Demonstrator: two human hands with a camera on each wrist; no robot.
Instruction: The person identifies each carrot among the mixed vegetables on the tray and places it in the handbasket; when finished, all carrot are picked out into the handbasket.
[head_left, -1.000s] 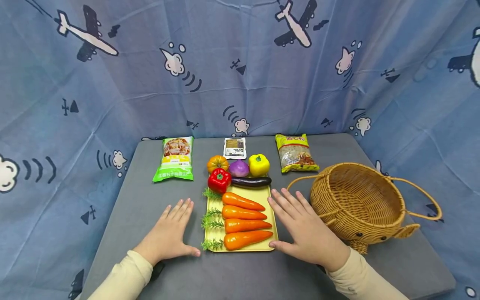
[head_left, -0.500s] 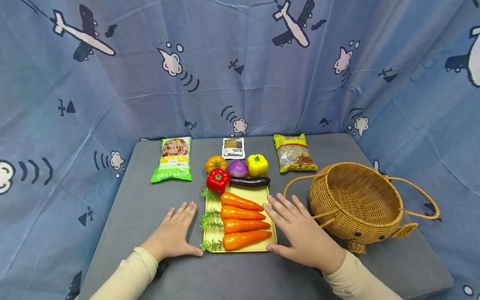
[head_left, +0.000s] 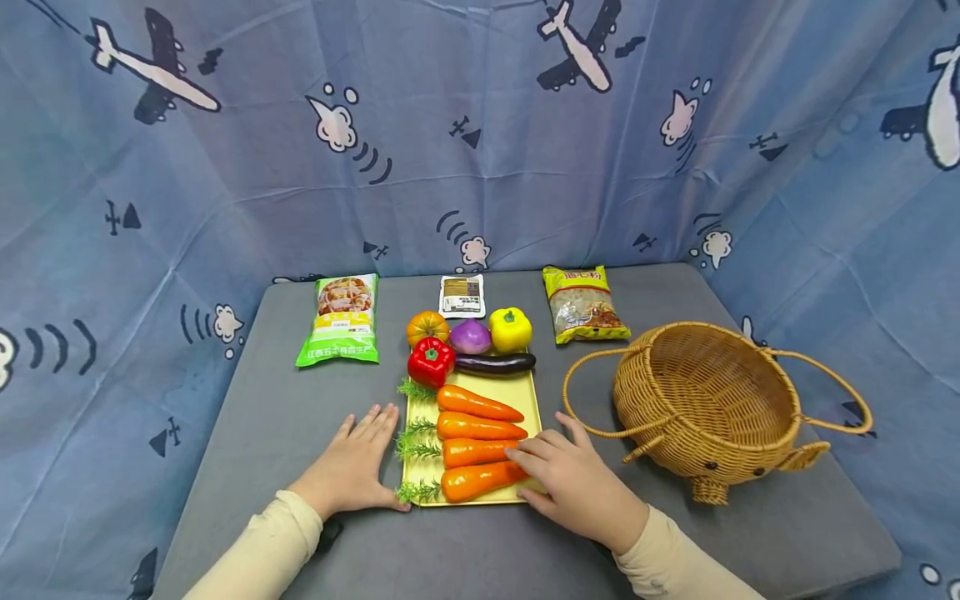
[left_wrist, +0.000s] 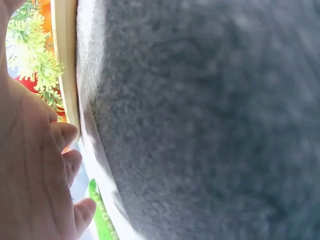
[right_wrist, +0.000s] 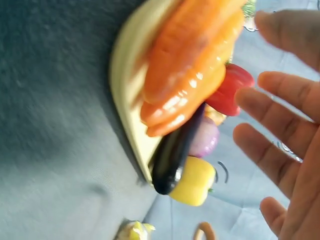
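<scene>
A pale yellow tray (head_left: 517,387) bears several orange carrots (head_left: 480,482) with green tops, lying side by side. Across its far end sits a dark eggplant (head_left: 495,364), with a red bell pepper (head_left: 431,362) at the left. Flat on the table, my left hand (head_left: 352,462) has its fingers straight and its thumb at the tray's near left corner. My right hand (head_left: 581,487) hovers over the tray's right edge, fingers loosely bent above the tips of the nearer carrots. In the right wrist view, a gap shows between the fingertips and the carrots (right_wrist: 175,55).
Behind the eggplant are a purple onion (head_left: 470,337), a yellow bell pepper (head_left: 511,330) and a small pumpkin (head_left: 428,329). Farther back lie a green food bag (head_left: 341,321), a white pouch (head_left: 461,297) and a yellow bag (head_left: 585,305). A wicker basket (head_left: 705,400) stands at right.
My right hand has moved left and inward over the carrot tips, its fingers bending. My left hand has shifted slightly toward the tray's side.
</scene>
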